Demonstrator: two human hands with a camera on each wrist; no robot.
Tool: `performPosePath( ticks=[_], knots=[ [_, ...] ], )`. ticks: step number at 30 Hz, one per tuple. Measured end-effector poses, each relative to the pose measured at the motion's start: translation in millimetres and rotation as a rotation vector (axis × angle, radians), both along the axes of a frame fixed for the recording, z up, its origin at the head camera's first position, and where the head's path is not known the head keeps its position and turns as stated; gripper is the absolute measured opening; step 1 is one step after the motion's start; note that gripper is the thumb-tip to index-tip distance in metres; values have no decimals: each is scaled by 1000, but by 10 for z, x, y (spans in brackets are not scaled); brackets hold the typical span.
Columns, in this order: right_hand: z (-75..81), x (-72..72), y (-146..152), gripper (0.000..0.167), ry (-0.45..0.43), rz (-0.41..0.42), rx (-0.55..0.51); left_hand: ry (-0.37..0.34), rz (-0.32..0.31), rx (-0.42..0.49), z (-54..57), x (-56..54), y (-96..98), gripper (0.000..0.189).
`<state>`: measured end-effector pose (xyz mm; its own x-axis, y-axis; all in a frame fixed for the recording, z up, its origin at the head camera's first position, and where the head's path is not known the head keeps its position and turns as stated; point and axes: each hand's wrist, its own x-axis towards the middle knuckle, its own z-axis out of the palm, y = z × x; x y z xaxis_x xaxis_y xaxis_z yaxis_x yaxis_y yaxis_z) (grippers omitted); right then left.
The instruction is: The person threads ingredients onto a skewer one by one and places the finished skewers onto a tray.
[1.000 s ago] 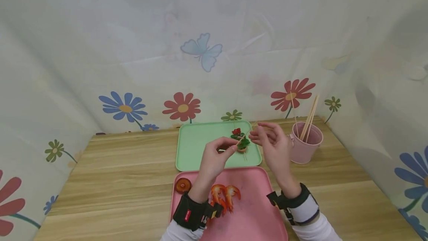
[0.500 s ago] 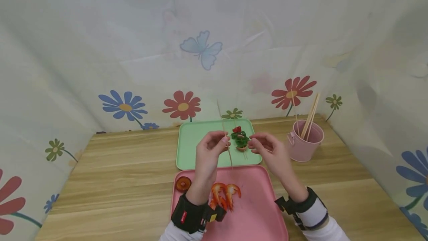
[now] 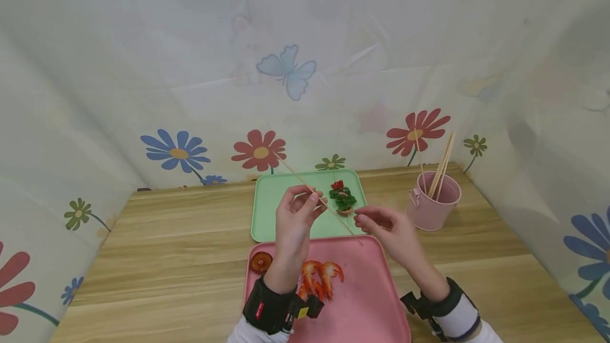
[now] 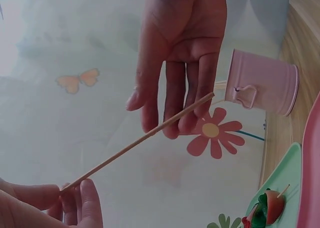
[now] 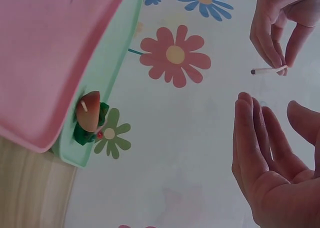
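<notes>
A thin wooden skewer point(image 4: 125, 150) slants down to the right above the trays in the head view, pinched near its middle between thumb and fingers of my left hand point(image 3: 294, 218). My right hand point(image 3: 388, 226) is to the right of the skewer's lower part, its fingers loosely bent and holding nothing. In the right wrist view those fingers point(image 5: 250, 148) look fairly straight and apart from the skewer. A loaded skewer with red, green and orange-brown food pieces point(image 3: 344, 199) lies on the green tray point(image 3: 271, 210), between both hands as the head view sees it.
Several orange shrimp point(image 3: 329, 279) and a round brown piece point(image 3: 261, 262) lie on the pink tray point(image 3: 367, 300) in front. A pink bucket point(image 3: 431, 215) with several wooden sticks point(image 3: 440, 165) stands at the right. Behind the wooden table point(image 3: 181, 247) hangs a flowered sheet point(image 3: 214, 94).
My left hand has kept hold of the skewer, which has turned so its upper end points left. My right hand has come away from it and moved lower.
</notes>
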<state>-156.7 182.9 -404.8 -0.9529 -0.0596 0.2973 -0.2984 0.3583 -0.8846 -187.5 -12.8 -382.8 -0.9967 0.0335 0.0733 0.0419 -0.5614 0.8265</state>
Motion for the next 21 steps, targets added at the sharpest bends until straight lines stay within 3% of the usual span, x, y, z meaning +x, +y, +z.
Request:
performPosePath(
  ticks=[7, 12, 21],
  knots=[
    [-85, 79, 100, 24, -97, 70, -56, 2, -13, 62, 29, 8, -5, 13],
    [-89, 116, 119, 23, -96, 111, -60, -8, -15, 75, 38, 10, 6, 13],
    [-88, 140, 128, 20, -83, 95, -44, -12, -25, 63, 6, 20, 25, 13]
  ],
)
